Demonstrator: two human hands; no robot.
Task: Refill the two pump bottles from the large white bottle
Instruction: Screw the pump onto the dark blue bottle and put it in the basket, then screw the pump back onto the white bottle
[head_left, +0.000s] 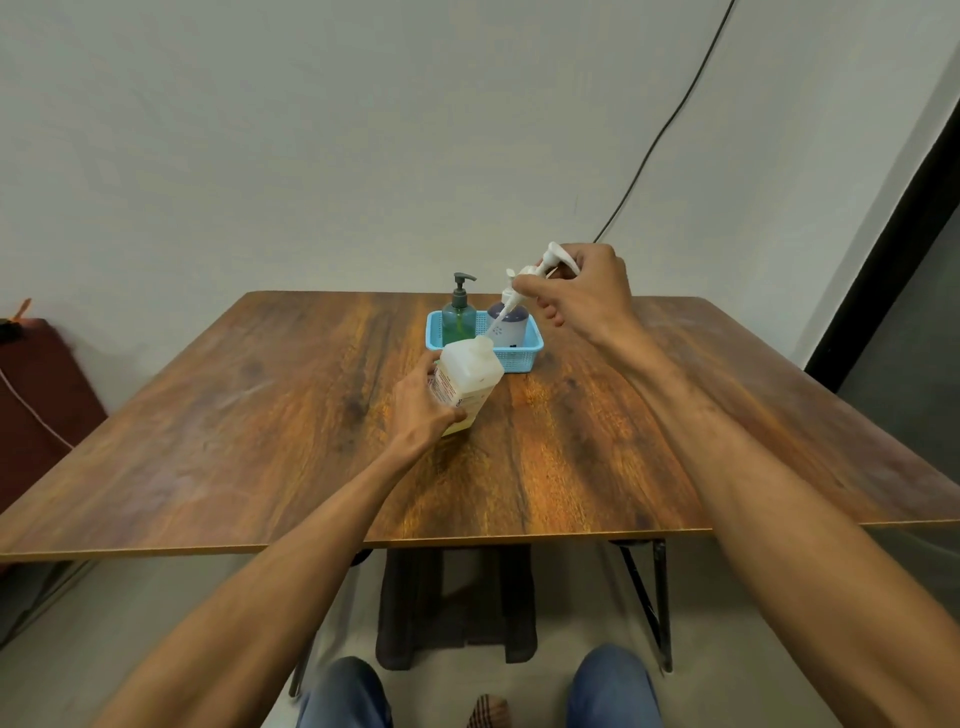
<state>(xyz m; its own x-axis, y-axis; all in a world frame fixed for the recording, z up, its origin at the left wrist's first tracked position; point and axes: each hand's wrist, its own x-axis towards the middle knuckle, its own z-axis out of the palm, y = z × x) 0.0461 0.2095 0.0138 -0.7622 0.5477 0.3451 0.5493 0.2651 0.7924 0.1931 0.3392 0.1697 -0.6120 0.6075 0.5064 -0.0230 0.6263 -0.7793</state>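
Note:
The large white bottle stands tilted on the wooden table, and my left hand grips its side. Above it, my right hand holds a white pump head lifted out of the bottle; its dip tube slants down toward the bottle's open neck. Behind sits a light blue basket with two pump bottles in it: a green one with a dark pump on the left and a white and purple one on the right.
A black cable runs down the wall behind the table. A dark red seat stands at the left. A dark door frame is at the right. My knees show below the table's front edge.

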